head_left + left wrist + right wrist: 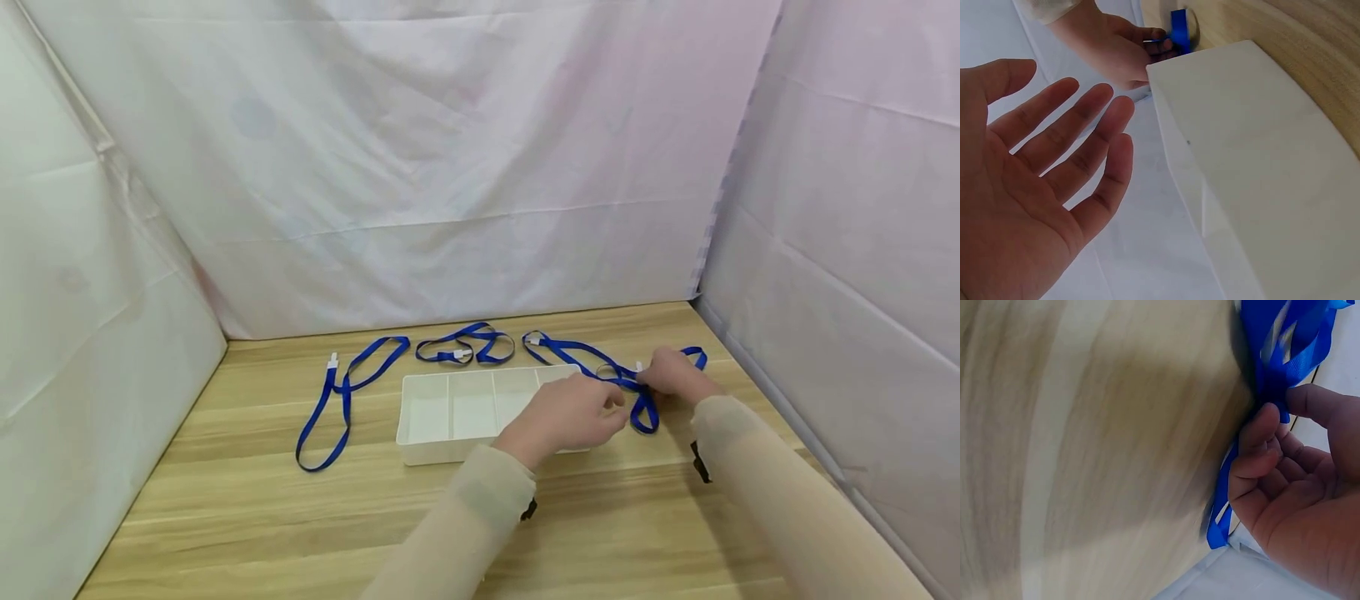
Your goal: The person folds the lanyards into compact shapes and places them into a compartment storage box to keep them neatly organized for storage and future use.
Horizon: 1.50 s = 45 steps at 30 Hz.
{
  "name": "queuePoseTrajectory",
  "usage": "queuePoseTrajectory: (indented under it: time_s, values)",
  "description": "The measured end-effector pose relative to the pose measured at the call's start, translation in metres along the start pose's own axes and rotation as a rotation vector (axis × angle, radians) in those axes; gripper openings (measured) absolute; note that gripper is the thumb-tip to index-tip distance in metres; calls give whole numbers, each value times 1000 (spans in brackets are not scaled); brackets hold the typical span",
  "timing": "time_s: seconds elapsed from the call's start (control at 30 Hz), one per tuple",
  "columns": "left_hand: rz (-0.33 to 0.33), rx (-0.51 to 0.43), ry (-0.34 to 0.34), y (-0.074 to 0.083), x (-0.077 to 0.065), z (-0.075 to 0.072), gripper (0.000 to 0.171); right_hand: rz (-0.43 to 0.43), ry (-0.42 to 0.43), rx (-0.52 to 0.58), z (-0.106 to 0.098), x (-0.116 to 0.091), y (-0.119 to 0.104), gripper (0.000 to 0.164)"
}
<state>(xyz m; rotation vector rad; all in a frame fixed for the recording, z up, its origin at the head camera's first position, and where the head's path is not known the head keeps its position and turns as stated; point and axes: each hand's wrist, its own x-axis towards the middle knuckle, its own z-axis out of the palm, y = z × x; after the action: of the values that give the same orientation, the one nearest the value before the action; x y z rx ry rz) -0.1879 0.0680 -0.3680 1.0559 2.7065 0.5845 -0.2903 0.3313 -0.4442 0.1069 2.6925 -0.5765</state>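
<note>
My right hand pinches a bunched blue lanyard between thumb and fingers, at the right of the table. In the head view its blue strap makes a small loop below the hand, and more strap shows beyond it. My left hand hovers over the right end of a white divided tray, hiding part of it. The left wrist view shows that hand's fingers spread and slightly bent, holding nothing, beside the tray's outer wall.
Another blue lanyard with a white clip lies left of the tray. Behind the tray is a coiled one. Blue strap stretches from behind the tray towards my right hand. White cloth walls enclose the wooden table.
</note>
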Motion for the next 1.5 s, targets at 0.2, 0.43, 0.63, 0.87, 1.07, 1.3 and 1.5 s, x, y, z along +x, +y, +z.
queuePoseTrajectory:
  time_s: [0.2, 0.43, 0.63, 0.87, 1.07, 1.3, 1.5]
  values:
    - [-21, -72, 12, -9, -2, 9, 31, -17, 4, 5, -1, -8, 1, 36]
    - [-52, -262, 62, -27, -6, 11, 25, -77, 100, 122, -13, -28, -16, 37]
    - [-103, -420, 143, -38, -9, 10, 22, -159, 194, 295, -21, -54, -48, 23]
    - [-188, -566, 296, -50, -12, 2, 19, -237, 194, 395, -28, -84, -84, 25]
    - [-236, -643, 381, -52, -10, -2, 24, -277, 199, 381, -28, -103, -103, 25]
    - [-289, -700, 461, -50, -10, -7, 34, -363, 179, 350, -25, -117, -119, 17]
    - [-272, -743, 474, -48, -17, -15, 33, -415, 176, 346, -22, -128, -129, 14]
